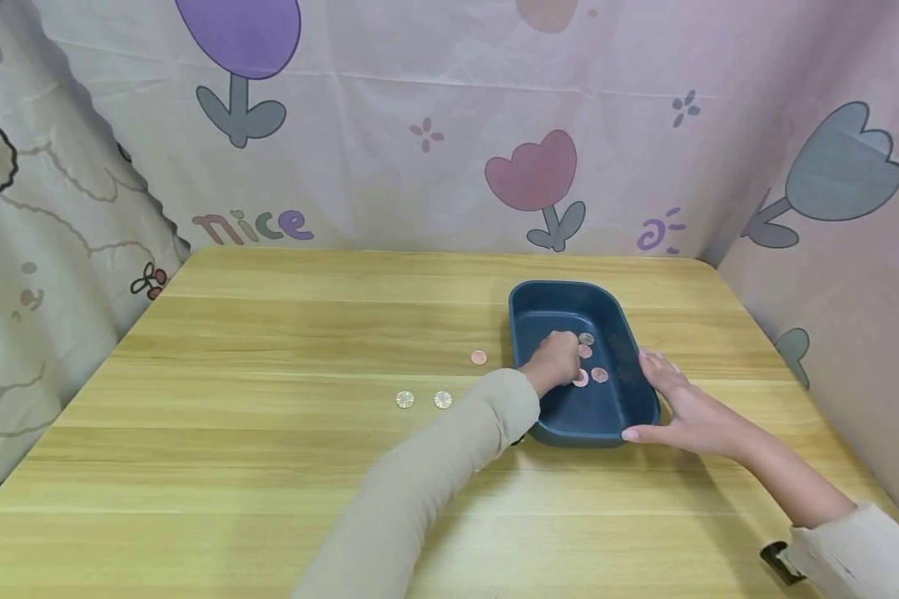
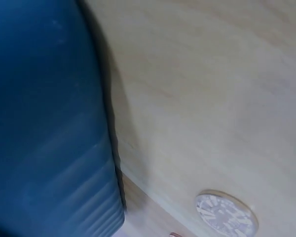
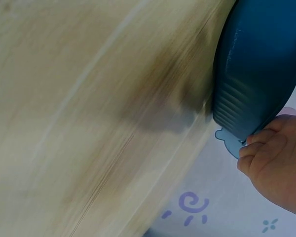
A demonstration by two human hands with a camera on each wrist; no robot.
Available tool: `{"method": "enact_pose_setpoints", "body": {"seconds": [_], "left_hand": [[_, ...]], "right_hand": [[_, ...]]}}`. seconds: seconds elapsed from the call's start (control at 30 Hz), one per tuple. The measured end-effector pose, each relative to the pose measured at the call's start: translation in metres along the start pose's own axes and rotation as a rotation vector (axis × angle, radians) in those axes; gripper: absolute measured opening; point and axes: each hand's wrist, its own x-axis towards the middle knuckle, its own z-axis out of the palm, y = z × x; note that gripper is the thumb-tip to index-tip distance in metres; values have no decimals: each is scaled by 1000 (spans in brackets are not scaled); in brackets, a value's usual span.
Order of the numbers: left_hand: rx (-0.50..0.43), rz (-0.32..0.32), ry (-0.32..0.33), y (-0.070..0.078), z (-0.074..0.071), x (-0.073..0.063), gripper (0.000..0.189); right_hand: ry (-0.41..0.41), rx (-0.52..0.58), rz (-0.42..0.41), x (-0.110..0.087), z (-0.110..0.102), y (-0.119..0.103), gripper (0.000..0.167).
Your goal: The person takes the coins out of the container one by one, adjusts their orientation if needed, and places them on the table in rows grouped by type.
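Observation:
In the head view, a dark blue rectangular plastic tray (image 1: 562, 438) stands on the right half of the table. My left hand (image 1: 557, 362) reaches down into it with curled fingers. Its fingertips are right at the edge of a copper coin (image 1: 582, 378); I cannot tell whether they pinch it. Beside that hand lie another copper coin (image 1: 599, 375), a third one (image 1: 585, 351) and a darker coin (image 1: 587, 339). At the tray's near right corner, my right hand (image 1: 692, 413) grips the wall. The right wrist view shows its bent fingers (image 3: 261, 140) against the tray's rim.
Left of the tray, a copper coin (image 1: 479, 358) and two pale gold coins (image 1: 404, 400) lie on the wooden table (image 1: 232, 466). One pale coin (image 2: 227, 214) appears close by in the left wrist view. A printed curtain (image 1: 389, 183) hangs behind the table and along its sides.

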Motion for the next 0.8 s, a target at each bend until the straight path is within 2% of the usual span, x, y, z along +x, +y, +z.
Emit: {"method": "enact_pose_setpoints", "body": {"seconds": [0.27, 0.43, 0.63, 0.8], "left_hand": [[4, 66, -70, 0, -8, -8, 32], [-95, 136, -75, -4, -15, -18, 39], [-218, 238, -29, -9, -21, -29, 28], [-364, 232, -41, -13, -32, -40, 21]], "right_hand": [[8, 9, -11, 0, 1, 1, 110], [7, 9, -10, 0, 1, 1, 110], [3, -2, -6, 0, 0, 1, 109], [1, -11, 5, 0, 0, 1, 109]]}}
